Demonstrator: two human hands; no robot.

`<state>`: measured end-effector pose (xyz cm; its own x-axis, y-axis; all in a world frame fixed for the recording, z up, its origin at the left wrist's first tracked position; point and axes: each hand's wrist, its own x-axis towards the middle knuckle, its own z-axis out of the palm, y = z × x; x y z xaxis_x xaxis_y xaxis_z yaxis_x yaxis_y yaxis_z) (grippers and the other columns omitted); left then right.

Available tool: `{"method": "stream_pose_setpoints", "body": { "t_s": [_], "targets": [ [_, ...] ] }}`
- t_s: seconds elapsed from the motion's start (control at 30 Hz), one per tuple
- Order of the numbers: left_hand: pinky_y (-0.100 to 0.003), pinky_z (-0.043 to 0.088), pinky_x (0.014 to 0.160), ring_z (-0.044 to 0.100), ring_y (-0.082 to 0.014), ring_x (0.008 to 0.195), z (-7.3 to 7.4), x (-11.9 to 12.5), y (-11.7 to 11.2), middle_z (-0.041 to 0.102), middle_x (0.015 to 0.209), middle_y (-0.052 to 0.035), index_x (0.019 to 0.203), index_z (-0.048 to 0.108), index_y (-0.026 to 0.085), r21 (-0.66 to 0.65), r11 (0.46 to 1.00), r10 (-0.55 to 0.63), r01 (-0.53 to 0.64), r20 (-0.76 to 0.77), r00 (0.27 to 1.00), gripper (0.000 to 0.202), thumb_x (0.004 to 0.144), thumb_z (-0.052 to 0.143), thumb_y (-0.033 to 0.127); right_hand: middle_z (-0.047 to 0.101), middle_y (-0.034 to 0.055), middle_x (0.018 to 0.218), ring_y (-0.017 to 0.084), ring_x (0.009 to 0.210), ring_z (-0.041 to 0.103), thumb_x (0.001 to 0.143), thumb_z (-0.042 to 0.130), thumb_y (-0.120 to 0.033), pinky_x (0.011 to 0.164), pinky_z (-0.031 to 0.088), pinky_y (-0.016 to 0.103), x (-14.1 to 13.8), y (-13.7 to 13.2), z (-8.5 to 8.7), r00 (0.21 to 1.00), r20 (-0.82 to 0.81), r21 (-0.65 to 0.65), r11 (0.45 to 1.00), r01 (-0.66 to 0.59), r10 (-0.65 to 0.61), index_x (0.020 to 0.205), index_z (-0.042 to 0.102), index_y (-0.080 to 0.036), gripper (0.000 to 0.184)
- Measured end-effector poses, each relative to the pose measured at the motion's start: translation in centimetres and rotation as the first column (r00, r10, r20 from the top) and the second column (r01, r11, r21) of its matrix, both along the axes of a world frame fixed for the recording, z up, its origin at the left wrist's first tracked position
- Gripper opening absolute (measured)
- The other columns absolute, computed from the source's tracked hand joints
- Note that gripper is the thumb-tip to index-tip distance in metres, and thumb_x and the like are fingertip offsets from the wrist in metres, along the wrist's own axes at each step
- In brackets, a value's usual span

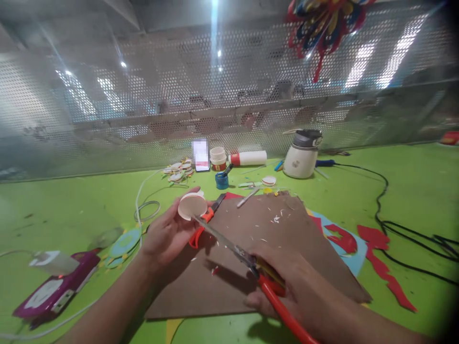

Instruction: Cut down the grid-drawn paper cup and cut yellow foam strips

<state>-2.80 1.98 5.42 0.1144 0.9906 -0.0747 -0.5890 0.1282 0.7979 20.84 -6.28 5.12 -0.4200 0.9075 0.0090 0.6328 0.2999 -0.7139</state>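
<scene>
My left hand (165, 235) holds a small round paper cup (192, 205) by its side, bottom turned toward me, above a brown cardboard sheet (287, 239). My right hand (287, 282) grips red-handled scissors (247, 260). Their long blades reach up and left, and the tips touch the cup's lower edge. Beneath the cup an orange box cutter (204, 222) lies on the cardboard. White paper shavings (276, 219) are scattered over the sheet.
On the green table stand a phone (200, 155), stacked cups (218, 158), a glue bottle (249, 157), a blue pot (222, 180) and a white jar (302, 155). Red and blue paper cut-outs (380, 263) lie right. Black cable (401, 229) right, purple device (57, 291) left.
</scene>
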Motion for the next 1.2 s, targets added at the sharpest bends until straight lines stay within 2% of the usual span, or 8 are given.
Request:
{"method": "stream_pose_setpoints", "body": {
  "t_s": [0.13,0.27,0.4,0.63,0.8,0.97,1.2],
  "targets": [
    [-0.035,0.058,0.080,0.072,-0.0221,0.086,0.0,0.1,-0.1,0.077,0.093,-0.0136,0.132,0.061,0.015,-0.002,1.000,0.008,-0.008,-0.018,1.000,0.040,0.097,0.047,0.027,0.066,0.0000,0.084,0.019,0.075,0.057,0.083,0.074,-0.039,0.070,0.041,0.029,0.1,-0.1,-0.1,1.000,-0.019,0.020,1.000,0.003,-0.003,0.101,0.068,-0.026,0.024],
    [-0.036,0.056,0.087,0.070,-0.0247,0.098,-1.0,-0.5,0.2,0.076,0.103,-0.0130,0.121,0.069,0.017,0.035,0.997,-0.069,0.070,-0.030,0.997,0.035,0.090,0.062,0.031,0.067,0.0003,0.083,0.018,0.071,0.056,0.084,0.071,-0.045,0.067,0.041,0.028,0.3,0.1,-0.1,0.998,-0.060,-0.015,1.000,0.003,-0.004,0.105,0.068,-0.026,0.028],
    [-0.036,0.054,0.089,0.067,-0.0245,0.101,-1.8,-0.8,0.5,0.074,0.106,-0.0113,0.112,0.072,0.019,0.097,0.986,-0.130,0.135,-0.056,0.990,0.032,0.086,0.069,0.037,0.062,-0.0001,0.075,0.017,0.065,0.050,0.086,0.066,-0.049,0.061,0.039,0.027,0.3,0.2,-0.2,0.999,-0.049,-0.053,0.999,0.007,-0.009,0.100,0.066,-0.023,0.030],
    [-0.036,0.054,0.087,0.067,-0.0250,0.101,-2.2,-0.9,0.5,0.073,0.110,-0.0108,0.124,0.067,0.022,0.109,0.980,-0.155,0.167,-0.111,0.982,0.040,0.088,0.068,0.037,0.057,-0.0019,0.071,0.015,0.062,0.046,0.086,0.064,-0.048,0.058,0.035,0.026,0.2,0.3,-0.3,0.999,-0.041,-0.071,0.997,0.031,-0.034,0.091,0.062,-0.023,0.026],
    [-0.037,0.055,0.083,0.067,-0.0246,0.095,-2.2,-1.0,0.3,0.072,0.113,-0.0095,0.122,0.068,0.024,0.104,0.975,-0.178,0.197,-0.168,0.970,0.037,0.088,0.067,0.039,0.059,-0.0023,0.071,0.014,0.061,0.047,0.086,0.065,-0.048,0.057,0.035,0.025,0.2,0.3,-0.4,0.998,-0.043,-0.061,0.998,0.034,-0.036,0.092,0.063,-0.022,0.027],
    [-0.036,0.056,0.079,0.069,-0.0230,0.088,-2.0,-0.9,0.2,0.074,0.111,-0.0095,0.120,0.070,0.024,0.135,0.972,-0.164,0.191,-0.187,0.969,0.033,0.088,0.068,0.032,0.063,-0.0021,0.072,0.014,0.062,0.050,0.085,0.066,-0.047,0.058,0.038,0.025,0.3,0.1,-0.6,0.998,-0.031,-0.048,0.998,0.051,-0.052,0.093,0.063,-0.022,0.026],
    [-0.035,0.055,0.088,0.069,-0.0247,0.102,-2.0,-1.1,0.3,0.074,0.114,-0.0128,0.121,0.070,0.019,0.162,0.966,-0.174,0.203,-0.177,0.969,0.033,0.089,0.067,0.027,0.064,-0.0023,0.075,0.015,0.063,0.053,0.087,0.066,-0.047,0.059,0.040,0.024,0.5,0.0,-0.7,0.998,-0.044,-0.021,0.999,0.037,-0.038,0.094,0.063,-0.023,0.025]
  ]
}}
